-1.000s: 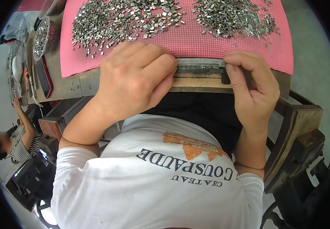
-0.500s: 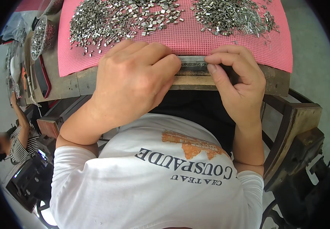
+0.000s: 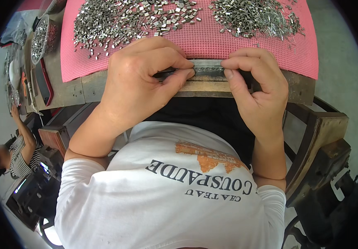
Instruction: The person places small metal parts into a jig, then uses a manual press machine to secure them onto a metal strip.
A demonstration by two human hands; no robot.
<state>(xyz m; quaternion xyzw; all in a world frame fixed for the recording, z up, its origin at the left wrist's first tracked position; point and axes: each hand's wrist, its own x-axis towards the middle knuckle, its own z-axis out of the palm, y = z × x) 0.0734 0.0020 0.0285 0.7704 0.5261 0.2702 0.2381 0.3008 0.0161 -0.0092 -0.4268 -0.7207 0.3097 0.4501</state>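
A narrow chain-like metal strip (image 3: 208,69) lies along a grey bar (image 3: 207,62) at the near edge of the bench. My left hand (image 3: 143,76) pinches at its left end, thumb and forefinger close together. At the right end, the thumb and forefinger of my right hand (image 3: 259,79) close on the strip, the other fingers curled. What lies between the fingertips is too small to make out. Beyond my hands, small metal links (image 3: 121,25) and a second heap of small metal pieces and pins (image 3: 249,20) are spread over a pink mesh mat (image 3: 212,49).
Clear tubs of small metal parts (image 3: 41,39) stand at the far left, near a red-edged dark flat object (image 3: 46,83). A wooden-topped dark frame (image 3: 320,141) is at my right. Another person in a striped top (image 3: 25,153) sits at far left.
My left hand has turned and its thumb and forefinger now show in a pinch at the strip's left end; more of the bar shows. My right hand has hardly moved.
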